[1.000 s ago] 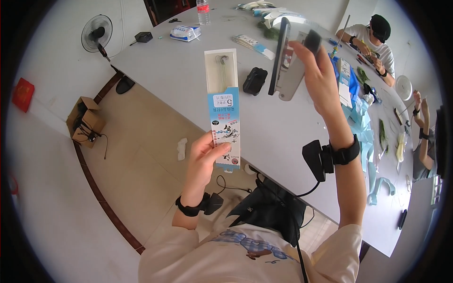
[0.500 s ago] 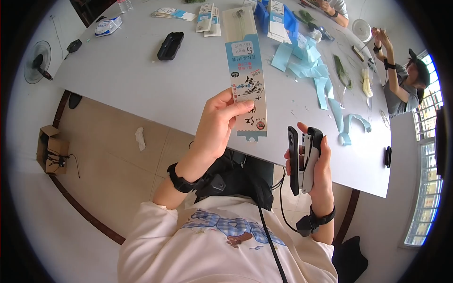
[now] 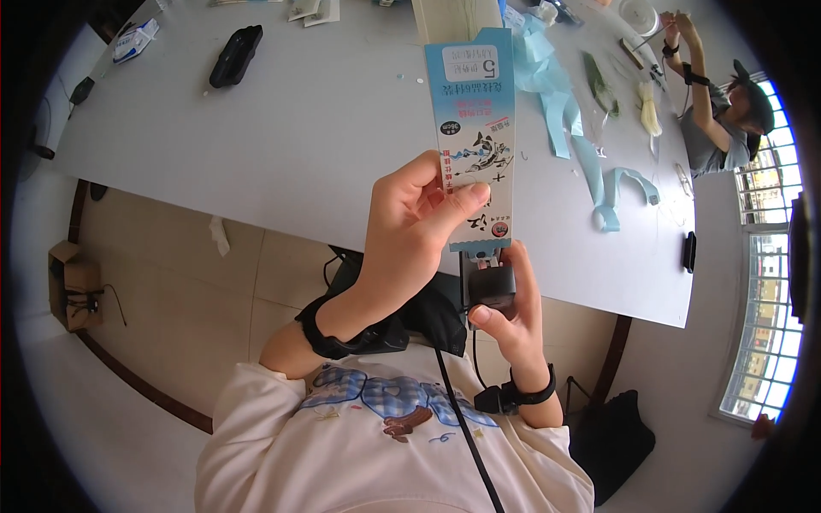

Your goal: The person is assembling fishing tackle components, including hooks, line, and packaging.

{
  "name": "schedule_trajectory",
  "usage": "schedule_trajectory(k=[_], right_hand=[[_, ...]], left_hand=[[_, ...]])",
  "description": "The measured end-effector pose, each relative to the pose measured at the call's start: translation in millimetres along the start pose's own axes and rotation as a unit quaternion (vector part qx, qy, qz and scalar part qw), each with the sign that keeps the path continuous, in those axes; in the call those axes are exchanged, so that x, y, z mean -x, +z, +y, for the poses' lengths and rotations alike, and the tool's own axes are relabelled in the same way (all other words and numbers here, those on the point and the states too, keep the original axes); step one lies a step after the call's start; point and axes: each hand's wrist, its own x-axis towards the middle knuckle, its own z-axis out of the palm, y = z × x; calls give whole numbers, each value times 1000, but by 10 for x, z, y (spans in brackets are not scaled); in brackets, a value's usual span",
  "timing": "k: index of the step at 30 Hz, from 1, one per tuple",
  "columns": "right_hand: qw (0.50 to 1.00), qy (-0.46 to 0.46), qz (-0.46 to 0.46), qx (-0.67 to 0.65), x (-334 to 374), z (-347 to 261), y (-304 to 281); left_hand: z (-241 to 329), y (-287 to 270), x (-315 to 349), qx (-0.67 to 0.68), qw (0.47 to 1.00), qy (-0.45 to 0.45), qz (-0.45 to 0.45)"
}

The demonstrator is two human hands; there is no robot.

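My left hand (image 3: 409, 229) grips a long blue-and-white printed card packet (image 3: 475, 111) near its lower end, with the thumb across its front. The packet stands upright over the near edge of the table, its top end running up to the picture's upper rim. In my right hand (image 3: 517, 329) is a black stapler (image 3: 493, 286), seen end-on. The stapler's jaws are at the packet's lower scalloped edge, just below my left thumb. Whether the jaws are pressed together cannot be made out.
On the white table (image 3: 325, 162) lie a black open case (image 3: 235, 56), pale blue strips (image 3: 556, 120), a green feathery bundle (image 3: 601, 84) and a pale bundle (image 3: 650, 115). At the right another person (image 3: 727, 128) has both hands raised. A cardboard box (image 3: 75, 286) stands on the floor at left.
My right hand has brought the stapler leftward under the packet and turned it end-on, so it meets the packet's lower edge. The packet is nearer the view. The whole view has shifted.
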Motion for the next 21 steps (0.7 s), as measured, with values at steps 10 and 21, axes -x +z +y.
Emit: schedule_trajectory(k=[10, 21], right_hand=[[993, 34, -16, -109, -57, -49, 5], [993, 30, -5, -114, -99, -70, 48]], left_hand=[[61, 11, 51, -41, 998, 23, -34], [80, 8, 40, -37, 998, 20, -35]])
